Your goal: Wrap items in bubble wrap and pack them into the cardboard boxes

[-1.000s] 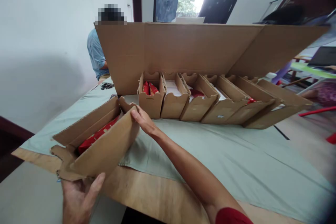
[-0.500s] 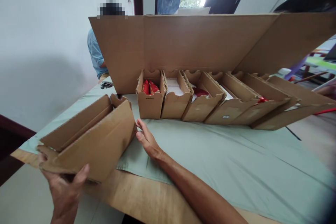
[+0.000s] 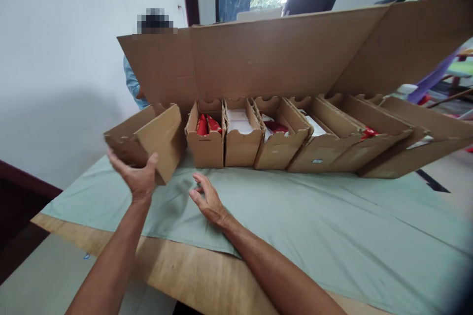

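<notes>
My left hand (image 3: 137,176) grips the near end of an open-topped cardboard box (image 3: 162,140), thumb on its right side and fingers on the near face. The box is slightly tilted, at the left end of a row of similar cardboard bins; its far end is beside the first bin (image 3: 208,153), which holds red packets (image 3: 209,125). What lies inside the gripped box is hidden. My right hand (image 3: 209,199) is over the green cloth (image 3: 295,226), fingers apart and slightly curled, holding nothing, in front of the first bin.
Behind the row stands a tall cardboard panel (image 3: 281,61). Other bins hold white items (image 3: 240,122) and a dark red packet (image 3: 276,127). The table's bare wooden edge (image 3: 192,266) runs along the front. Beyond the panel, at the left, sits a person in a blue sleeve (image 3: 132,83).
My left hand has carried the cardboard box away from me and swung it into line with the row. My right hand has come off the box and stays about where it was.
</notes>
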### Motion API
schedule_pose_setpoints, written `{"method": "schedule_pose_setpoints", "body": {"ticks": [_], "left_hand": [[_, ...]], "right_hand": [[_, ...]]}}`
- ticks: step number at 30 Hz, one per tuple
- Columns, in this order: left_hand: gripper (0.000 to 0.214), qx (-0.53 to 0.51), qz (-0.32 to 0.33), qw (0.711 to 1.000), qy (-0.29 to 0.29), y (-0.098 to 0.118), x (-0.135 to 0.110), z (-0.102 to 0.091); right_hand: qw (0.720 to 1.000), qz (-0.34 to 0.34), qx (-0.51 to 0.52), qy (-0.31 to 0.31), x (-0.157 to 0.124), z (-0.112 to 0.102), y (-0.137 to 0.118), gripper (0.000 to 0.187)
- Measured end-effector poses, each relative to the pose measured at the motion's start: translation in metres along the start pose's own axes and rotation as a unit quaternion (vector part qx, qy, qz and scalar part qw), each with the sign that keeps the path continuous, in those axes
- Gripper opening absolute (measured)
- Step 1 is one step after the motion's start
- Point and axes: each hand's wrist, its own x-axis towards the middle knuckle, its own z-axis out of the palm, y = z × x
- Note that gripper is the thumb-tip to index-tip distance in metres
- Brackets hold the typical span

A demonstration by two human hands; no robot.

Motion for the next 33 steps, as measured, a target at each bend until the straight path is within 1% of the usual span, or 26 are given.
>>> {"method": "schedule_pose_setpoints", "body": {"ticks": [1,3,5,7,9,10,12,14,17,19,20,22,24,25,27,29,31,33], "left_hand": [[0.123,0.041,-0.007,0.999,0.005,0.001,-0.004,0.014],[0.124,0.060,-0.013,0.998,-0.021,-0.001,-0.018,0.039],[0.121,0.065,-0.012,0.996,-0.059,-0.005,-0.034,0.055],[0.118,0.068,-0.008,0.994,-0.091,-0.012,-0.049,0.060],[0.114,0.073,-0.006,0.991,-0.114,-0.021,-0.054,0.055],[0.112,0.077,-0.008,0.989,-0.122,-0.026,-0.053,0.051],[0.102,0.090,-0.018,0.987,-0.131,-0.036,-0.041,0.043],[0.090,0.105,-0.033,0.984,-0.137,-0.048,-0.018,0.039],[0.074,0.120,-0.051,0.977,-0.171,-0.063,0.019,0.044],[0.064,0.116,-0.053,0.969,-0.214,-0.071,0.035,0.050],[0.060,0.111,-0.051,0.963,-0.240,-0.073,0.038,0.051],[0.057,0.097,-0.044,0.950,-0.292,-0.078,0.036,0.050],[0.062,0.094,-0.038,0.939,-0.329,-0.083,0.029,0.043],[0.066,0.101,-0.037,0.936,-0.336,-0.086,0.026,0.039],[0.069,0.133,-0.043,0.933,-0.332,-0.093,0.028,0.032],[0.064,0.180,-0.054,0.930,-0.316,-0.100,0.038,0.032],[0.053,0.229,-0.067,0.922,-0.305,-0.106,0.054,0.039],[0.048,0.275,-0.080,0.907,-0.308,-0.109,0.068,0.050]], "right_hand": [[1.000,0.002,-0.001,-0.001,0.000,0.000,0.001,0.055],[1.000,0.007,-0.001,-0.003,0.001,0.000,0.002,0.053],[1.000,0.010,-0.003,-0.006,0.001,0.000,0.003,0.052],[1.000,0.012,-0.006,-0.009,0.001,0.000,0.003,0.050],[1.000,0.014,-0.010,-0.010,0.001,0.000,0.003,0.049],[1.000,0.015,-0.013,-0.010,0.001,0.000,0.002,0.048],[1.000,0.020,-0.017,-0.009,0.001,0.000,0.002,0.047],[0.999,0.024,-0.022,-0.010,0.001,-0.001,0.001,0.046],[0.999,0.029,-0.027,-0.010,0.001,-0.003,0.001,0.045],[0.999,0.033,-0.028,-0.008,0.001,-0.004,0.001,0.045],[0.999,0.036,-0.028,-0.005,0.001,-0.005,0.001,0.045],[0.999,0.040,-0.029,-0.002,0.001,-0.005,0.001,0.046],[0.998,0.047,-0.031,-0.005,0.000,-0.006,0.001,0.046],[0.998,0.049,-0.031,-0.009,0.000,-0.007,0.000,0.045],[0.998,0.051,-0.030,-0.016,-0.001,-0.008,-0.001,0.044],[0.998,0.049,-0.030,-0.017,-0.001,-0.009,-0.002,0.044],[0.998,0.050,-0.031,-0.015,-0.001,-0.009,-0.002,0.044],[0.998,0.054,-0.031,-0.014,-0.001,-0.009,-0.001,0.045]]}}
